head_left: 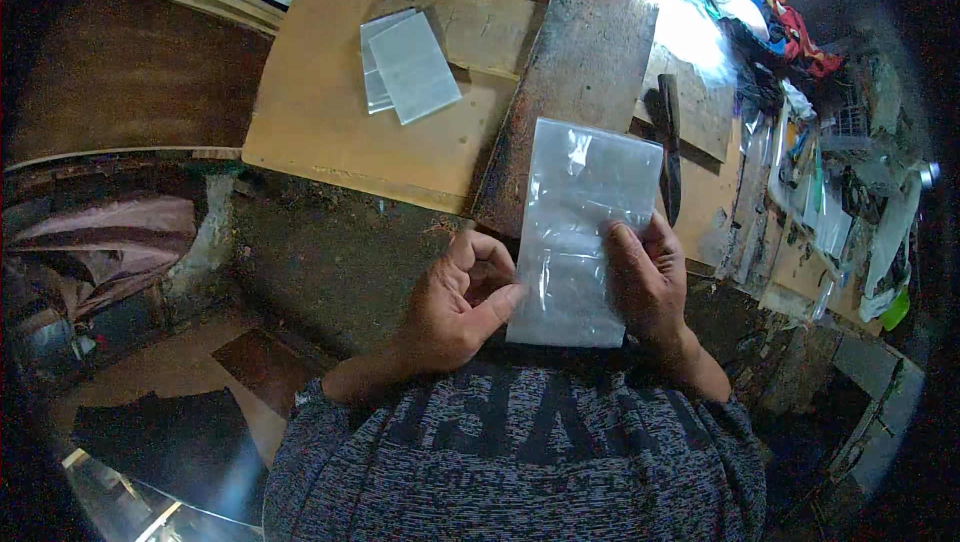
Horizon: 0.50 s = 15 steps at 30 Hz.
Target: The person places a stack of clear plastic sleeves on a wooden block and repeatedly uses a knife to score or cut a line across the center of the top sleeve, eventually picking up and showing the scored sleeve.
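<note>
A clear plastic bag (pixel 575 187), flat and shiny with creases, is held upright before my chest. My right hand (pixel 650 267) grips its right edge, thumb on the front and fingers behind. By the opposite edge is my left hand (pixel 468 297), fingers curled and thumb apart from them, its tips close to the plastic; whether they touch it is unclear. Beyond, on the yellowish tabletop (pixel 310 107), lie flat clear plastic packets (pixel 415 67), overlapping. Right of the bag, a long dark knife-like tool (pixel 670 147) rests on the boards.
A worn dark wooden board (pixel 590 47) slants across the tabletop, with a lighter board (pixel 490 27) beside it. Clutter of bags and a red cloth (pixel 795 32) fills the far right. Brownish crumpled sheeting (pixel 110 242) sits at left. A black sheet (pixel 170 442) lies lower left.
</note>
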Motion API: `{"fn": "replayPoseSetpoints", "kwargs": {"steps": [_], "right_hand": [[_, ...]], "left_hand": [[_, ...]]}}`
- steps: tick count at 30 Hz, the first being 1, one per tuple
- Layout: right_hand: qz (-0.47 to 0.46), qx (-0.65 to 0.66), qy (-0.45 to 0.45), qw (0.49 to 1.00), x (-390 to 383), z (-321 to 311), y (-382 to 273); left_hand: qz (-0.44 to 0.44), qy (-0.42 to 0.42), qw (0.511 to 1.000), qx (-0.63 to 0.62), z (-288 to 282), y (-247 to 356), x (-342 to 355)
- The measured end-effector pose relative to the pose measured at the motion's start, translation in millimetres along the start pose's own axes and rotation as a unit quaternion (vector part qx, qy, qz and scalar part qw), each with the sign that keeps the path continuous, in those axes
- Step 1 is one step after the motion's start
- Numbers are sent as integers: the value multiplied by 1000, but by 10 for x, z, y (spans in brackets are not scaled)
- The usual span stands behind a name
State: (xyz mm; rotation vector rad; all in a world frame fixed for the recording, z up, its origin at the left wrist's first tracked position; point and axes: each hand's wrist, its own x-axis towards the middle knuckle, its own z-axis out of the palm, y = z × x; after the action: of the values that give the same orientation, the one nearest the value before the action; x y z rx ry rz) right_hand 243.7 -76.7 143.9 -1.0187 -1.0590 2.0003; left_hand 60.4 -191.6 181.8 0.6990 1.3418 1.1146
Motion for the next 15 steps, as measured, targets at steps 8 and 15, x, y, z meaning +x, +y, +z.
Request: {"fn": "replayPoseSetpoints", "kwargs": {"steps": [8, 15], "right_hand": [[-13, 5, -9, 1000, -12, 16, -45], [-28, -27, -19, 999, -2, -46, 12]], "left_hand": [[-27, 5, 998, -50, 28, 71, 8], [12, 48, 999, 14, 39, -100, 5]]}}
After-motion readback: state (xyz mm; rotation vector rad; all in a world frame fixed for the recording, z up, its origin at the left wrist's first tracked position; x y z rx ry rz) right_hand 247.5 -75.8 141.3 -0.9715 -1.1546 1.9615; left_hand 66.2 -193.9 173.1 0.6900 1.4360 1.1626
